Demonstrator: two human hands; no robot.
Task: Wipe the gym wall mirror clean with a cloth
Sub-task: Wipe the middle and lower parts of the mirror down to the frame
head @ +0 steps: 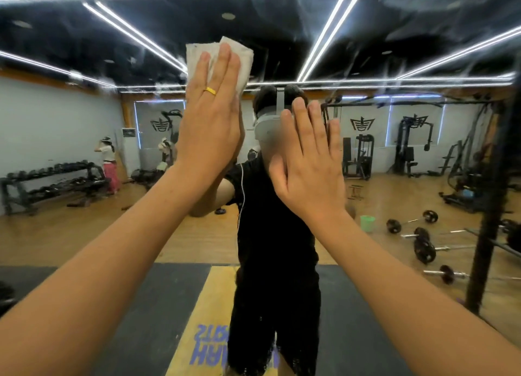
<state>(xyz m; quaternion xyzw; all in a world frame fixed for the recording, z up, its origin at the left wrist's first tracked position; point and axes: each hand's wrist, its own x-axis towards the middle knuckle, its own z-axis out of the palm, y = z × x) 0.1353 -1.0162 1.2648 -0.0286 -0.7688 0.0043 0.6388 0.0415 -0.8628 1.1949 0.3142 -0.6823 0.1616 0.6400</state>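
Note:
The wall mirror (394, 65) fills the whole view and reflects the gym and me. My left hand (210, 113), with a gold ring on one finger, lies flat on a folded white cloth (242, 57) and presses it against the glass at upper centre. The cloth sticks out above and to the right of my fingers. My right hand (308, 161) rests flat on the mirror beside it, lower and to the right, fingers together, with nothing in it. Smears show on the upper glass near the cloth.
All else is reflection: a dumbbell rack (53, 184) at left with another person (108, 164) by it, weight machines (414, 147) at the back right, barbells (423, 240) and a green bucket (367, 223) on the wooden floor, a dark rack post (490, 206) at right.

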